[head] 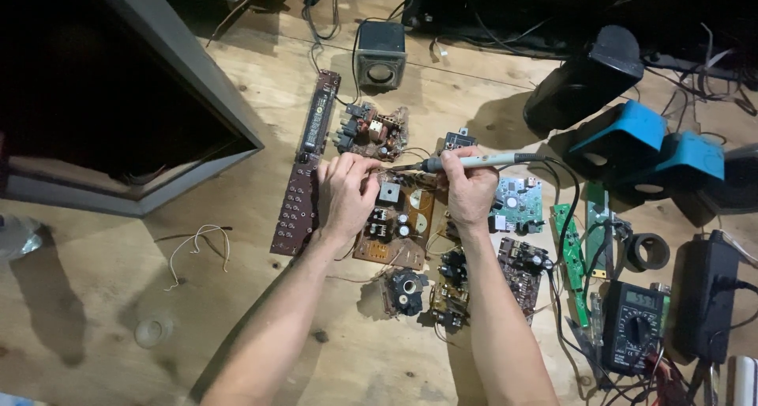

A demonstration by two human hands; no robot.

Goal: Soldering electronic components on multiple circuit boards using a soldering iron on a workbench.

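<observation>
While both forearms reached up from the near edge of the wooden floor [237, 311], nearest the wearer lay a black multimeter [634, 327] at lower right, with a black power adapter [705, 295] just beside it and a roll of black tape [647, 252] a little beyond. A loose loop of pale wire [197, 244] lay well apart at left. Between the forearms sat a small black round part [404, 289] and dark board pieces [450, 288]; a dark circuit board [523, 268] lay just right of the right forearm, and narrow green boards [570, 252] lay beyond that.

Left hand [346, 191]: fingers curled, fingertips pinched at the upper edge of the brown circuit board [399, 224], resting on it; what they pinched was too small to tell. Right hand [469, 189]: closed around the soldering iron [474, 161], grey handle pointing right, tip directed left to a point just beside the left fingertips, over the same board. The brown circuit board lay flat at centre, between and under both hands.

A long brown button strip [296, 209] lay just left of the left hand, with a long dark panel strip [319, 112] above it. A green disc-drive board [517, 202] lay right of the right hand. Farther off: a brown cluttered board [373, 131], a small grey speaker [380, 53], two blue speaker shells [655, 149], a black speaker [588, 74] and, at far left, a large open grey cabinet [181, 67].
</observation>
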